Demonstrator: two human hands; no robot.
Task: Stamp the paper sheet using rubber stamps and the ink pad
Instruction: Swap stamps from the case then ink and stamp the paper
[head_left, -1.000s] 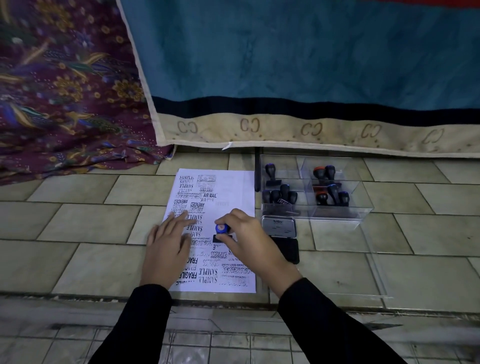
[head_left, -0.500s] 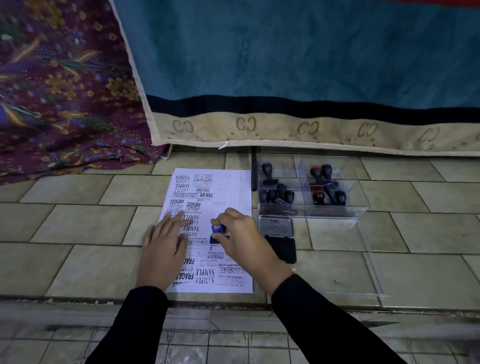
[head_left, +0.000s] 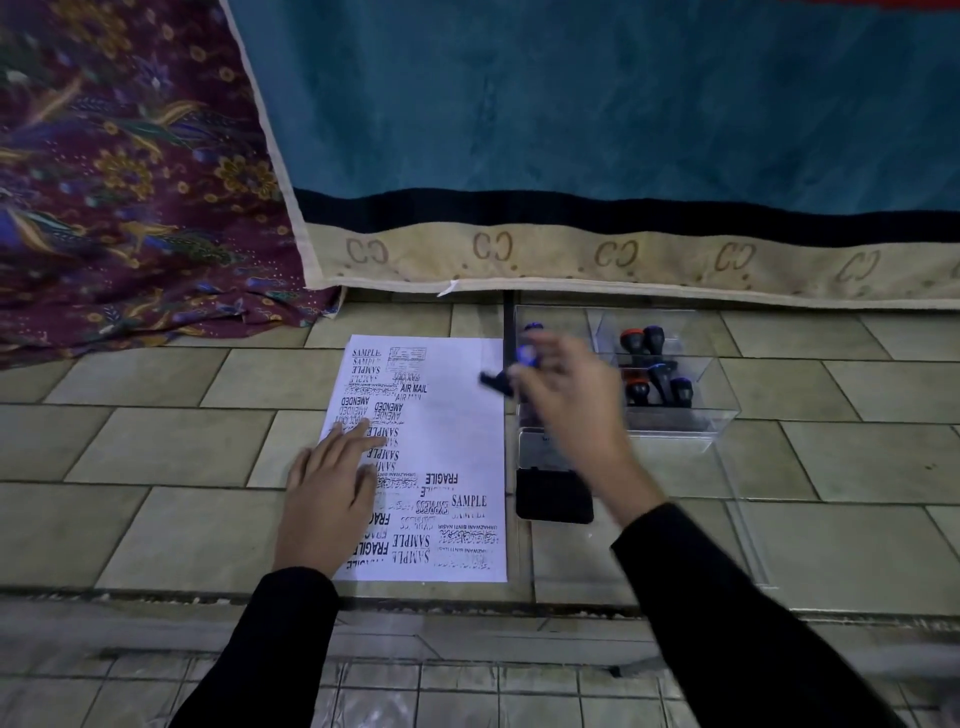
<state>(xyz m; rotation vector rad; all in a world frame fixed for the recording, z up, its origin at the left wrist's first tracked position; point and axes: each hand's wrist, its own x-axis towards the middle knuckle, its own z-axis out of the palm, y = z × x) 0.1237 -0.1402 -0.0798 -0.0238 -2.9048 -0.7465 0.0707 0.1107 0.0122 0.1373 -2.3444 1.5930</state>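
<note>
A white paper sheet (head_left: 447, 431) lies on the tiled floor, covered with black stamp prints such as SAMPLE, FRAGILE and AIR MAIL. My left hand (head_left: 330, 488) rests flat on its left edge. My right hand (head_left: 566, 395) is blurred, raised above the sheet's upper right corner, holding a blue-topped rubber stamp (head_left: 511, 371) with its black base tilted left. The open ink pad (head_left: 553, 493) sits right of the sheet, its lid partly hidden by my wrist. A clear box (head_left: 680, 415) behind it holds several more stamps (head_left: 654, 369).
A teal rug with a beige border (head_left: 623, 260) lies just beyond the sheet and box. A purple floral cloth (head_left: 130, 208) covers the far left. A clear lid (head_left: 748, 519) lies on the tiles at the right. A floor ledge runs near my arms.
My right hand lifted the stamp off the middle of the sheet and swung it up and to the right, toward the clear box. My left hand stayed on the paper.
</note>
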